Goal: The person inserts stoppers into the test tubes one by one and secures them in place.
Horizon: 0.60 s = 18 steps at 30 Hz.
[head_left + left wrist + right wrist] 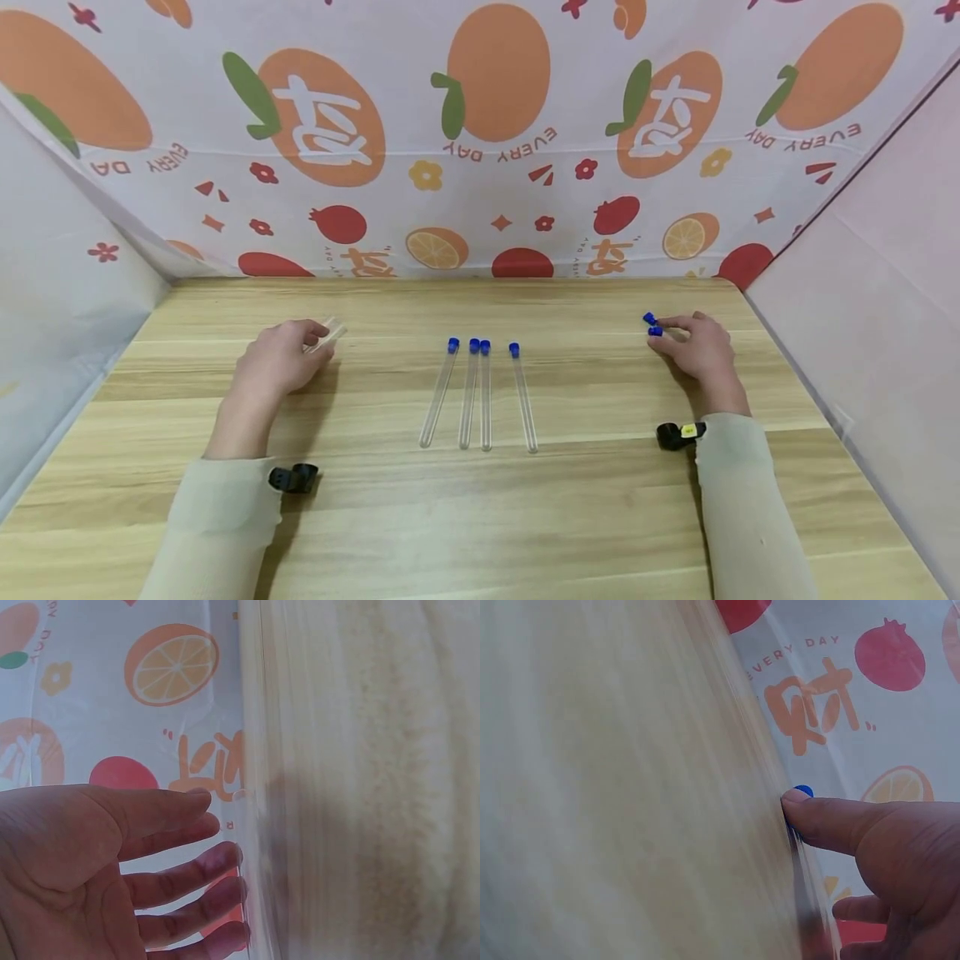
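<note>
Left grip point(282, 358) at clear test tubes point(335, 329), right grip point(702, 346) at two blue caps point(649, 318).
On the tabletop's point(600, 500) left, loosely bent fingers sit around the tubes (whether they pinch, I cannot tell); four blue-capped test tubes point(486, 400) lie mid-tabletop; at right, thumb and forefinger nearly meet beside the caps, a firm hold unclear.

Head view was bright; faint glare hit tabletop point(465, 529) at 6 o'clock, soft shadows fell between sleeves point(213, 521), backdrop point(405, 92) stretched near 10 o'clock. Wrist views ran dimmer, hazier, tabletop smeared.
</note>
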### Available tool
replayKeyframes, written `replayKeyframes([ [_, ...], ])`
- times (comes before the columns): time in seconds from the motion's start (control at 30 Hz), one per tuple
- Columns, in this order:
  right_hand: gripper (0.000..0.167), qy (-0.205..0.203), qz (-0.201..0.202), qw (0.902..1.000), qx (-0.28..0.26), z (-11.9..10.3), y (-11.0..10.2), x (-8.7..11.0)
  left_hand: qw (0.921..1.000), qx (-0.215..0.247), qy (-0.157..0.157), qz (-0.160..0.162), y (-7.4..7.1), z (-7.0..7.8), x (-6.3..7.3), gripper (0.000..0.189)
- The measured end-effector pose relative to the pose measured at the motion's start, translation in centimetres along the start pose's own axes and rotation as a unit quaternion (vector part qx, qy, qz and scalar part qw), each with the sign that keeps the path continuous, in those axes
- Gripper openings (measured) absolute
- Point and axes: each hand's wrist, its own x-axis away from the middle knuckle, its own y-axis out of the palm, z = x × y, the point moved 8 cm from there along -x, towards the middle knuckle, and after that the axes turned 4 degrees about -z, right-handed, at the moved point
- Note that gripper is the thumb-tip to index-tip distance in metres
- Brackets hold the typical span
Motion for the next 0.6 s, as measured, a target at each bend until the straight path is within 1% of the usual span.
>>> replayKeyframes([
  [0.13,0.056,0.004,-0.009,0.9999,0.01,-0.1,0.1,-0.2,1.0,0.002,0.0,-0.007,0.1,0.0,-0.2,0.044],
  [0.33,0.046,-0.026,0.0,0.9995,0.015,-0.6,-0.1,-0.3,0.9996,-0.002,-0.003,-0.028,0.6,-0.1,-0.4,0.044],
  [0.43,0.043,-0.035,0.008,0.9992,0.015,-0.8,-0.1,-0.2,0.9995,-0.001,-0.004,-0.032,0.9,-0.1,-0.3,0.044],
  [0.6,0.04,-0.037,0.011,0.9992,0.013,-0.9,-0.2,-0.1,0.9995,-0.005,-0.004,-0.032,1.2,-0.1,-0.1,0.046],
])
